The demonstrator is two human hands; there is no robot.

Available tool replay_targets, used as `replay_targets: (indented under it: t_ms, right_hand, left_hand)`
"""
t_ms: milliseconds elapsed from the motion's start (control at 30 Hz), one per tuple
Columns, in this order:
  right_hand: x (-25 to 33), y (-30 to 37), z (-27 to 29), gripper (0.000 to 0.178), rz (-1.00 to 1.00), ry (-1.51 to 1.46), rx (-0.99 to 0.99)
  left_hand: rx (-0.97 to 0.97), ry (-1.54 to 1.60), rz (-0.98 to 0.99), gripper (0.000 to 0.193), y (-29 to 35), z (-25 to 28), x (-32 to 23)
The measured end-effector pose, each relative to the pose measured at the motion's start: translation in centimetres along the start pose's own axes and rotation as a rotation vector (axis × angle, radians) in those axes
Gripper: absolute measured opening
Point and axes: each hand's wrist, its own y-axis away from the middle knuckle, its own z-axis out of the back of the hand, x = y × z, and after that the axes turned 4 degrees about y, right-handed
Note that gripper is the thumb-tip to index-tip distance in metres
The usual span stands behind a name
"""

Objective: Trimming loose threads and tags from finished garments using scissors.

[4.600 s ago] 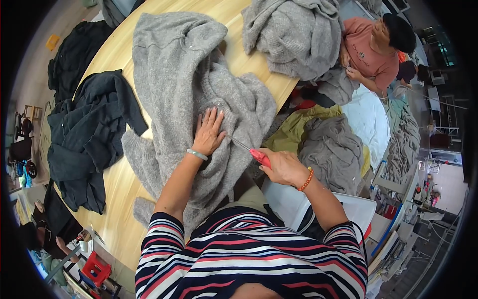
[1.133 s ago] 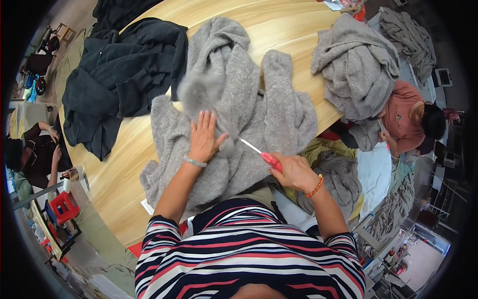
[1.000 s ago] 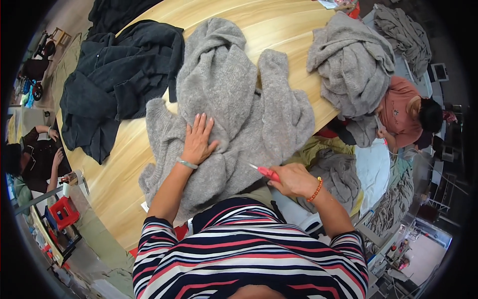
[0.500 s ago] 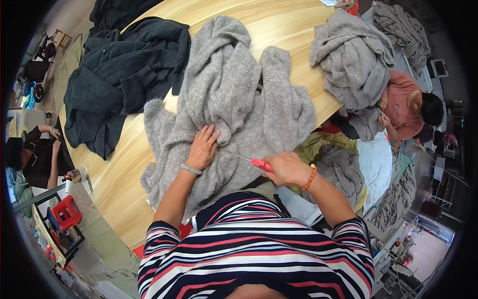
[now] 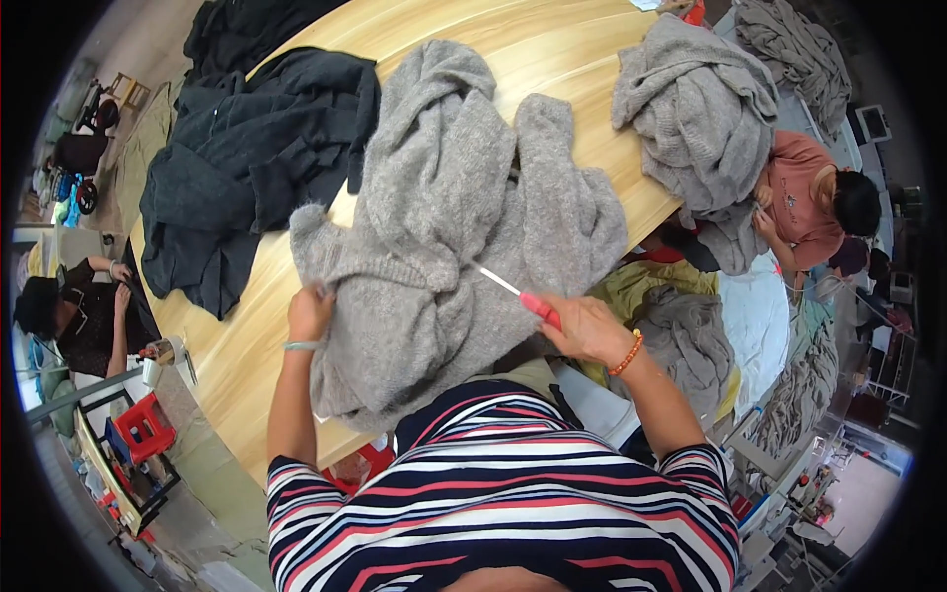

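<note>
A fuzzy grey knitted garment [image 5: 434, 187] lies crumpled on the table in front of me, partly hanging over the near edge. My left hand [image 5: 310, 314] is closed on its left edge, with the fingertips partly hidden by the knit. My right hand [image 5: 590, 332] grips a red-handled tool [image 5: 538, 307] with a slim, pale metal shaft. The tool points up and left, its tip at the folds in the middle of the garment. Whether the tip is inside the knit cannot be seen.
Dark garments [image 5: 256, 168] lie at the left of the wooden table [image 5: 222, 365]. Another grey knit heap [image 5: 695, 109] is at the right. Piled cloths [image 5: 681, 331] lie beyond the right edge. A person [image 5: 809, 192] handles grey knitwear there; another person [image 5: 84, 321] is at far left.
My left hand has moved from the garment's middle to its left edge and pulled the fabric into a new fold. My right hand has shifted slightly right, keeping the red-handled tool.
</note>
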Motion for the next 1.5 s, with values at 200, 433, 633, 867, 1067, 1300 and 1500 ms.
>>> replay_targets:
  t_ms: [200,433,633,867,1067,1300,1500]
  right_hand:
    - [0.2,-1.0,-2.1,0.027,0.162,-0.025,0.228]
    - [3.7,-7.1,1.3,0.018,0.338,-0.125,-0.148]
    - [-4.1,-11.9,13.8,0.032,0.207,-0.042,-0.989]
    - [-18.1,-8.1,32.9,0.021,0.011,0.540,-1.243]
    - [-37.8,-8.5,42.2,0.028,-0.598,-0.160,-0.916]
    - [-31.6,-5.5,27.3,0.023,-0.405,-0.162,-0.925]
    - [-22.6,-3.2,13.7,0.044,-0.146,-0.375,-0.516]
  left_hand:
    - [-0.125,0.611,-0.387,0.013,1.2,9.3,-9.4]
    - [-0.184,1.033,-0.981,0.014,4.9,18.7,-28.0]
    - [-0.204,1.185,-1.212,0.017,3.3,19.9,-37.4]
    - [-0.170,1.008,-1.426,0.010,-2.4,18.6,-50.4]
    - [0.296,0.895,-1.154,0.025,-5.2,8.8,-56.1]
    - [0.108,0.177,-0.588,0.049,-6.6,-4.2,-33.2]
    - [0.053,-0.117,-0.299,0.072,-0.2,-6.6,-17.2]
